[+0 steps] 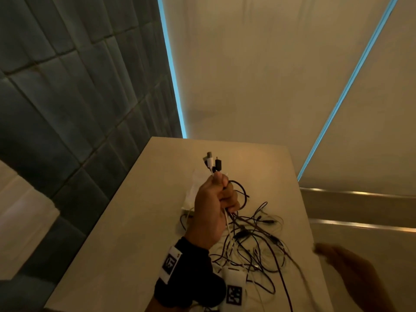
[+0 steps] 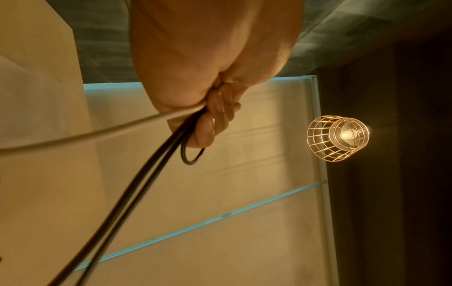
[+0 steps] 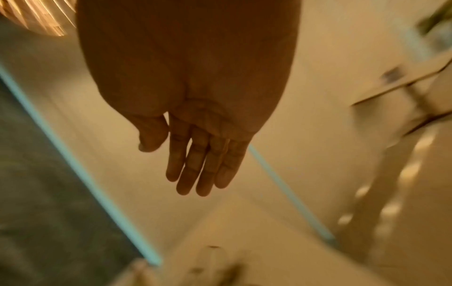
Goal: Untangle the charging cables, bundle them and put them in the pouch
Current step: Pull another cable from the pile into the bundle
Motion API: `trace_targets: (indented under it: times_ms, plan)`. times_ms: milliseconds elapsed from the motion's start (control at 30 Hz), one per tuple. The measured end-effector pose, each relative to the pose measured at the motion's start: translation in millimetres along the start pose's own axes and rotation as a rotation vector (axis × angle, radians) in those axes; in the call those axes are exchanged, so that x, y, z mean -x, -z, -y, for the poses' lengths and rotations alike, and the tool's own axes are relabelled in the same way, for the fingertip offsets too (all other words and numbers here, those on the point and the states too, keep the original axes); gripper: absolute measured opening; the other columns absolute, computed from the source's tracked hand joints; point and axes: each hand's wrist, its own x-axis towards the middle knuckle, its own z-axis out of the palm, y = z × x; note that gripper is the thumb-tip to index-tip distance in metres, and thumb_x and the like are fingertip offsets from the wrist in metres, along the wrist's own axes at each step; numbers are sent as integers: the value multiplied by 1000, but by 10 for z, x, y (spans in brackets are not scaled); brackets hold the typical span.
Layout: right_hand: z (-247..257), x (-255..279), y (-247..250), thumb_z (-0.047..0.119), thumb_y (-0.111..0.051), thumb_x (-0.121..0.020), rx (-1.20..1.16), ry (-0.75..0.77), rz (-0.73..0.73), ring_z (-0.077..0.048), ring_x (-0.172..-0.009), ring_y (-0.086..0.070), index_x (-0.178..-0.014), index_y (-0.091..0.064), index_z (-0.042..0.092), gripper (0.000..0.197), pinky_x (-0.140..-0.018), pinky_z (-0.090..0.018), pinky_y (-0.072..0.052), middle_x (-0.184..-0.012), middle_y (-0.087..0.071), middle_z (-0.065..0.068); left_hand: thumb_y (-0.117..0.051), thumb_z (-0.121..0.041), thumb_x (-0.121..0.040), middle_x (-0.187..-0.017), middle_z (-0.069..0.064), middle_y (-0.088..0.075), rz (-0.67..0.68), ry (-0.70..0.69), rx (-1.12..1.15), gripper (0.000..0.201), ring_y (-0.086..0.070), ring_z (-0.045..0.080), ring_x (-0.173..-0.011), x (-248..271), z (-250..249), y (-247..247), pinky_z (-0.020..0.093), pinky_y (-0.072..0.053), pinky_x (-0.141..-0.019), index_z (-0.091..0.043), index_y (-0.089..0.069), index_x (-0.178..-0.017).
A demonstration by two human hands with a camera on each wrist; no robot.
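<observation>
My left hand (image 1: 216,199) is raised above the table and grips a bunch of black and white charging cables, their plug ends (image 1: 212,162) sticking up out of the fist. From the fist the cables hang down into a tangled heap (image 1: 254,242) on the beige table (image 1: 126,233). The left wrist view shows curled fingers (image 2: 215,116) round two black cables (image 2: 137,185) and a white one. A pale pouch (image 1: 194,190) lies partly hidden behind that hand. My right hand (image 1: 342,264) hovers blurred past the table's right edge, fingers (image 3: 203,170) straight and holding nothing.
A white charger block (image 1: 233,278) lies at the near edge among the cables. A dark padded wall (image 1: 67,97) stands to the left, and pale panels with blue light strips (image 1: 173,75) rise behind. A caged lamp (image 2: 338,138) hangs overhead.
</observation>
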Motion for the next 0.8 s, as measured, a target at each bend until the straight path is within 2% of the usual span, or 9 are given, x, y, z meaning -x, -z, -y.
trace_targets:
  times_ms: [67, 167, 267, 400, 500, 600, 700, 767, 800]
  plan:
    - [431, -144, -332, 66, -45, -79, -76, 86, 124, 5, -98, -64, -102, -66, 53, 34, -80, -20, -50, -103, -68, 30, -29, -26, -104, -49, -8, -27, 10, 16, -18, 34, -22, 7, -42, 20, 46, -56, 21, -27, -42, -14, -40, -73]
    - [806, -264, -724, 59, -48, -83, -123, 262, 203, -2, -99, -65, -108, -69, 36, 40, -77, -19, -53, -105, -69, 18, -29, -26, -104, -51, -7, -26, 13, 24, -41, 34, -21, 8, -43, 48, 79, -92, 21, -27, -43, -13, -40, -74]
    - [818, -316, -908, 43, -61, -84, -151, 344, 162, -13, -79, -67, -86, -72, 19, 26, -71, -29, -54, -82, -69, 5, -30, -26, -103, -51, -7, -26, -1, 36, -57, 34, -22, 8, -43, 83, 81, -81, 21, -27, -43, -13, -40, -74]
    - [648, -300, -899, 13, -54, -95, -208, 253, 205, -9, -58, -54, -79, -58, 14, 16, -57, -24, -46, -70, -60, 0, -30, -28, -103, -52, 0, -43, -6, 92, -91, 33, -43, 16, -45, 100, 96, 17, 27, -41, -50, -11, -41, -76]
    - [432, -265, -825, 11, -48, -96, -69, 191, 7, -10, -62, -53, -79, -55, 17, 19, -54, -17, -43, -70, -56, 3, -26, -27, -104, -71, 18, -69, 27, 204, -195, 36, -68, 29, -63, 126, 60, 104, 35, -55, -66, -11, -42, -76]
    - [26, -231, -643, 8, -46, -98, 1, -21, -182, -15, -59, -52, -75, -55, 18, 26, -56, -33, -45, -64, -54, -2, -27, -28, -104, -71, 17, -70, -31, 180, -276, 35, -68, 31, -65, 148, -63, 208, 46, -53, -78, -13, -43, -77]
    - [-269, -126, -554, 3, -56, -93, 107, -303, 240, -9, -55, -55, -64, -61, 19, 33, -63, -39, -49, -58, -60, -1, -34, -32, -101, -51, -1, -40, -74, 75, -80, 34, -41, 14, -44, 150, -131, 209, 34, -48, -57, -13, -45, -74]
    - [-280, -25, -626, 11, -58, -91, 249, -357, 520, -14, -67, -57, -67, -63, 16, 25, -82, -43, -49, -75, -64, -7, -37, -34, -98, -52, -5, -28, -55, 64, 22, 33, -25, 9, -44, 164, -112, 118, 25, -35, -46, -12, -46, -75]
    - [-214, -25, -649, 13, -54, -93, 262, -327, 565, -12, -75, -56, -74, -62, 18, 22, -87, -35, -49, -87, -64, -7, -37, -35, -98, -54, -5, -26, -25, 79, 60, 33, -23, 9, -45, 177, -100, 51, 24, -31, -46, -12, -49, -77]
